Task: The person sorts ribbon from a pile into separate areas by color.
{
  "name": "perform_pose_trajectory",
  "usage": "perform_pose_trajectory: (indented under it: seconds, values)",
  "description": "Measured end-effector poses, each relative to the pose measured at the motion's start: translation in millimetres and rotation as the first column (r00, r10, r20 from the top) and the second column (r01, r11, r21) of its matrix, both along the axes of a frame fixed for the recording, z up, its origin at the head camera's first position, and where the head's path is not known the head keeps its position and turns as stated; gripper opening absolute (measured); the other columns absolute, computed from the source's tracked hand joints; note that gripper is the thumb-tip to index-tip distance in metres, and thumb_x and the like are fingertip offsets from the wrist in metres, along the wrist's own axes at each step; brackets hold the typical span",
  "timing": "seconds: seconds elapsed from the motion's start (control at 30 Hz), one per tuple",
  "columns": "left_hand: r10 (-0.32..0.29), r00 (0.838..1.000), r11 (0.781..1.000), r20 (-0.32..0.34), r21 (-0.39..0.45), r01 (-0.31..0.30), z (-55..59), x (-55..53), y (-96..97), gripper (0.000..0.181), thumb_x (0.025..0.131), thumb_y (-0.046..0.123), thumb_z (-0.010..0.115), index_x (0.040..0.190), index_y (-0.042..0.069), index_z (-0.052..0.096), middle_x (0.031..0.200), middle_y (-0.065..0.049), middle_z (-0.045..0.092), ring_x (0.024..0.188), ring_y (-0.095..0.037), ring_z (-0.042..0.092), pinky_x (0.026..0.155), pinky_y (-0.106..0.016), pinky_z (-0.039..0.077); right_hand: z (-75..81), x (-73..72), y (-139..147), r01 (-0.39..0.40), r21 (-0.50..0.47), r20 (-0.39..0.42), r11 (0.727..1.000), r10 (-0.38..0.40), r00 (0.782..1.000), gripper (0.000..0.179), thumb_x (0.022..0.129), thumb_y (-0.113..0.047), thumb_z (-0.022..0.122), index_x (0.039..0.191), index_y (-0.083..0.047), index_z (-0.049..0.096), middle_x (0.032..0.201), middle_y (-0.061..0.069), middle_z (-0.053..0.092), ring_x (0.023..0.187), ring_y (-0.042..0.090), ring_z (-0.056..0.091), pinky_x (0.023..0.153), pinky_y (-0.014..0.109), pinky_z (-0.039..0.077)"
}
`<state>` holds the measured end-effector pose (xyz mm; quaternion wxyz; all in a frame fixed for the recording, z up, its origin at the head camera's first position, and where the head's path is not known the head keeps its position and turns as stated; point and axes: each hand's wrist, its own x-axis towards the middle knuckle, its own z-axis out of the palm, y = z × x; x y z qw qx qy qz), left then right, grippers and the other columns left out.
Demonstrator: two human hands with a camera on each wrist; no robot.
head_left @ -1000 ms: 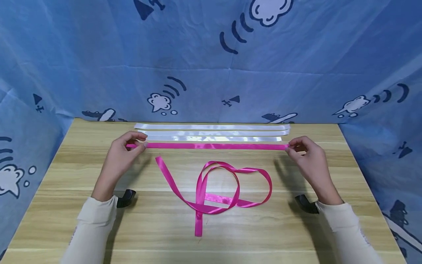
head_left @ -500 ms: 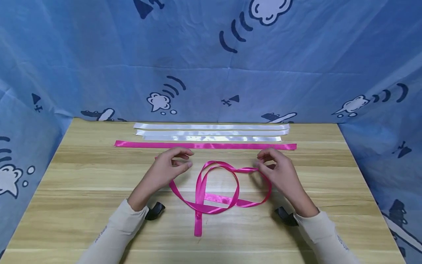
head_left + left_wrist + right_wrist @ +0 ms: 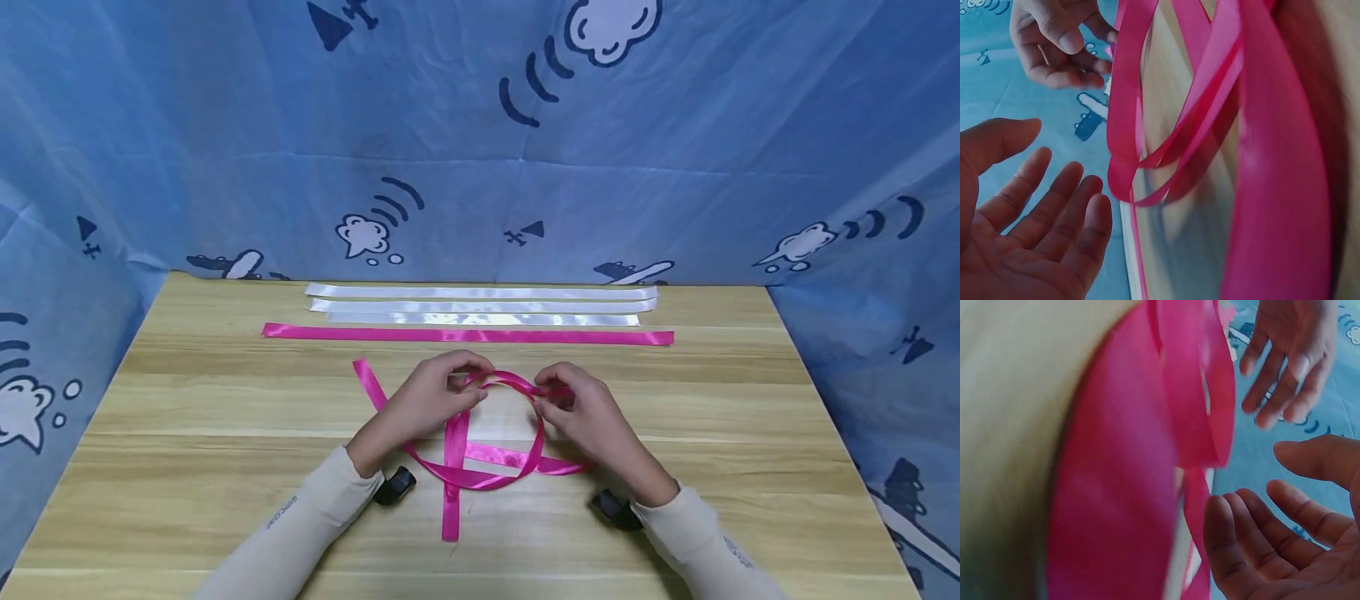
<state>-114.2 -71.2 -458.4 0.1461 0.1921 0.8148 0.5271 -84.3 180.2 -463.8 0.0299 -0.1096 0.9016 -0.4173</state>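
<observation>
A long pink ribbon point(image 3: 456, 450) lies in loose loops on the wooden table, crossing over itself. My left hand point(image 3: 431, 396) hovers at the loop's upper left, fingers loosely bent and thumb apart from them. Across the loop, my right hand point(image 3: 588, 417) reaches in from the right, its fingertips overlapping the ribbon's upper right in the head view. Both wrist views show gaps between fingers and thumb, with nothing pinched; the ribbon point(image 3: 1285, 162) passes beside the left fingers point(image 3: 1063, 212). Beyond the loops, a straight pink ribbon point(image 3: 480, 336) lies flat.
Three white ribbons point(image 3: 480, 293) lie side by side near the table's point(image 3: 225, 467) back edge. Behind them hangs a blue printed cloth point(image 3: 450, 100), which also covers the sides. A black device point(image 3: 395, 486) sits at the left wrist, another black device point(image 3: 617, 510) at the right.
Both hands have let go of the straight pink ribbon's ends, leaving it flat. They have moved inward and nearer, over the looped pink ribbon, which lies as before.
</observation>
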Motion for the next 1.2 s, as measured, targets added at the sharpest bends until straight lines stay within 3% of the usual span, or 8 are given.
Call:
perform_pose_trajectory:
  seconds: [0.33,0.6,0.93,1.1,1.2]
  values:
    - [0.002,1.000,0.998,0.000,-0.055,-0.002,-13.0,-4.1,15.1,0.030,0.096,0.009,0.075,0.126,0.009,0.071,0.127,-0.009,0.071,0.123,-0.025,0.065,0.107,-0.045,0.054,-8.4,-0.4,-12,-0.012,0.054,0.002,0.998,0.012,1.000,0.039,0.083,-0.002,0.086,0.118,-0.005,0.069,0.110,0.011,0.070,0.090,0.020,0.065,0.084,0.039,0.061]
    - [-0.019,1.000,0.993,-0.020,-0.114,0.017,-14.5,-4.8,20.3,0.030,0.096,0.004,0.073,0.125,0.009,0.071,0.126,-0.008,0.071,0.123,-0.025,0.064,0.109,-0.045,0.052,-13.0,-2.5,-21,-0.017,0.067,0.050,0.998,0.013,0.999,0.040,0.083,0.001,0.083,0.120,-0.004,0.068,0.115,0.011,0.069,0.093,0.022,0.059,0.086,0.039,0.058]
    - [-0.007,1.000,0.990,-0.024,-0.142,0.003,-16.3,-7.0,22.8,0.028,0.094,-0.004,0.070,0.120,0.006,0.073,0.114,-0.008,0.074,0.104,-0.021,0.068,0.094,-0.039,0.058,-13.2,-5.6,-24,-0.016,0.064,0.088,0.998,0.010,0.996,0.033,0.086,0.008,0.076,0.115,-0.007,0.069,0.095,0.006,0.067,0.080,0.017,0.056,0.072,0.026,0.052]
    - [0.001,1.000,0.988,-0.029,-0.157,-0.005,-15.6,-7.6,21.5,0.025,0.094,-0.005,0.068,0.114,0.007,0.076,0.103,-0.006,0.074,0.089,-0.013,0.063,0.081,-0.026,0.054,-10.8,-4.6,-24,-0.014,0.049,0.069,0.999,0.010,0.998,0.028,0.088,0.009,0.069,0.111,-0.007,0.070,0.092,0.006,0.067,0.078,0.017,0.055,0.070,0.024,0.049]
    - [0.001,1.000,0.989,-0.030,-0.149,-0.006,-13.6,-6.5,19.7,0.023,0.095,-0.002,0.069,0.112,0.010,0.078,0.104,-0.004,0.076,0.088,-0.013,0.062,0.080,-0.026,0.052,-7.9,-3.8,-23,-0.004,0.026,0.056,1.000,0.003,0.998,0.025,0.090,0.010,0.067,0.109,-0.006,0.071,0.093,0.008,0.067,0.080,0.018,0.055,0.071,0.024,0.049]
